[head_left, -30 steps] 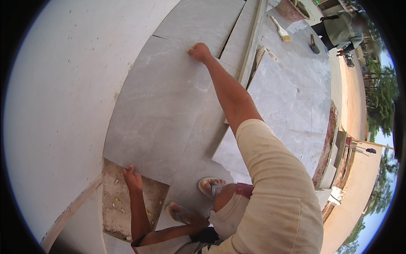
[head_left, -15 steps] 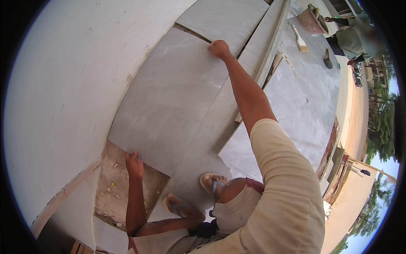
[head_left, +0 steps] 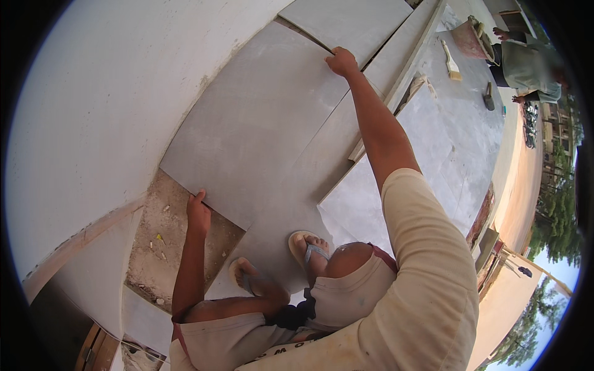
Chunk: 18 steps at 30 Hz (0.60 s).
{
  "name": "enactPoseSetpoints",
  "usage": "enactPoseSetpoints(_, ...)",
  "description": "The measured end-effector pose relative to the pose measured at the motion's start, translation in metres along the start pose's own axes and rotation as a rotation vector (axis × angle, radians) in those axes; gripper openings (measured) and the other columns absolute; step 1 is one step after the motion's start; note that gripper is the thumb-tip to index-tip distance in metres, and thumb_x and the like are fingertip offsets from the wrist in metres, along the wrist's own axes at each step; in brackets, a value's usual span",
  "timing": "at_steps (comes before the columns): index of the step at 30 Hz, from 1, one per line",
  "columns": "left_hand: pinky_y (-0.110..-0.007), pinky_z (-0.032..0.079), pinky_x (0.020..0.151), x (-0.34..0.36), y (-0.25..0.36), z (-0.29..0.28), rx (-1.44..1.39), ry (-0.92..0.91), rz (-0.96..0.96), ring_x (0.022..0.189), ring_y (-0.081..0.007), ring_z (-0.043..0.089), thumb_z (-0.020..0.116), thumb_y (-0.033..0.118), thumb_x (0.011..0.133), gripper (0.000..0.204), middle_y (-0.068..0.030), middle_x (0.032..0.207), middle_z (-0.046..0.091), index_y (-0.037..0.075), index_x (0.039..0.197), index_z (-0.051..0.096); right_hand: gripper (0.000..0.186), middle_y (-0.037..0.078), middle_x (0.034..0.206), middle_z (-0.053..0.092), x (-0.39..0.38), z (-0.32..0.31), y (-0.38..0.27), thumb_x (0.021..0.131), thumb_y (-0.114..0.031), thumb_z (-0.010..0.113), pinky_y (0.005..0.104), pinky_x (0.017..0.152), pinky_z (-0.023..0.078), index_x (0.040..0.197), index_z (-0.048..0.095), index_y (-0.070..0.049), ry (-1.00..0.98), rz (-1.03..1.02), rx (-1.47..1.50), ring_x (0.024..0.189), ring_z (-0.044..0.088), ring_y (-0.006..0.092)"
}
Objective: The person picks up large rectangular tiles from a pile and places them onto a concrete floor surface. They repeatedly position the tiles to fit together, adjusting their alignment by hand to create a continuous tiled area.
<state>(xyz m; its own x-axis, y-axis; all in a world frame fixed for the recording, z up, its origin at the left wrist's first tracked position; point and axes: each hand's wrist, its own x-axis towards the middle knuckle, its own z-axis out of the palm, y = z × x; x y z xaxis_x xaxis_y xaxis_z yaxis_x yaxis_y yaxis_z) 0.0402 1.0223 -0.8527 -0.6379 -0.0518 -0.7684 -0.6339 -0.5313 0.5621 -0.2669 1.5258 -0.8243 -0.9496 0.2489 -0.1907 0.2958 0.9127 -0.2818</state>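
Note:
A large grey tile (head_left: pixel 241 130) lies beside the white wall, held at two edges. My left hand (head_left: pixel 198 210) grips its near edge, thumb on top, over a patch of dusty rough ground (head_left: pixel 158 247) with small debris. My right hand (head_left: pixel 342 62) has its fingers curled over the far edge near the right corner, at a dark gap before another grey tile (head_left: pixel 340 28). A narrower tile strip (head_left: pixel 396 55) runs along the right. My sandalled feet (head_left: pixel 306 253) rest on grey tile below.
The white wall (head_left: pixel 93 105) fills the left. On the pale tiles at right are a brush (head_left: pixel 451 62), a rubber mallet (head_left: pixel 489 96) and a reddish bucket (head_left: pixel 473 40). A co-worker (head_left: pixel 523 68) bends at the upper right. Trees and parked motorbikes (head_left: pixel 529 123) show beyond.
Both my hands still hold the tile; the view has shifted, so they sit higher in it. The gap at the tile's far edge looks wider than a second ago. The co-worker has reached toward the bucket.

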Motion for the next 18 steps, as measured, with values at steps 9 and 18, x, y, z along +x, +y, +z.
enactPoseSetpoints(9, -0.04, 0.041, 0.094, -0.008, -0.002, 0.006, 0.036, -0.001, -0.001, 0.111, -0.0229, 0.049, 0.054, 0.018, 0.092, 0.039, -0.0091, 0.121, 0.05, 0.003, 0.126, 0.042, 0.053, 0.023, 0.115, 0.06, -0.034, 0.004, 0.034, 0.08, -0.034, 0.065, 0.04, 0.092, 0.045, 0.12, 0.055, -0.001, 0.114, -0.127, 0.059, 0.109, 0.058, 0.0342)
enactPoseSetpoints(18, -0.039, 0.045, 0.087, 0.018, 0.017, -0.005, 0.127, 0.127, 0.077, 0.098, -0.0222, 0.054, 0.051, 0.021, 0.093, 0.033, -0.0107, 0.112, 0.053, 0.001, 0.118, 0.048, 0.053, 0.023, 0.117, 0.058, -0.033, 0.003, 0.035, 0.079, -0.031, 0.066, 0.042, 0.093, 0.045, 0.123, 0.054, -0.005, 0.094, -0.12, -0.025, 0.11, 0.055, 0.035)
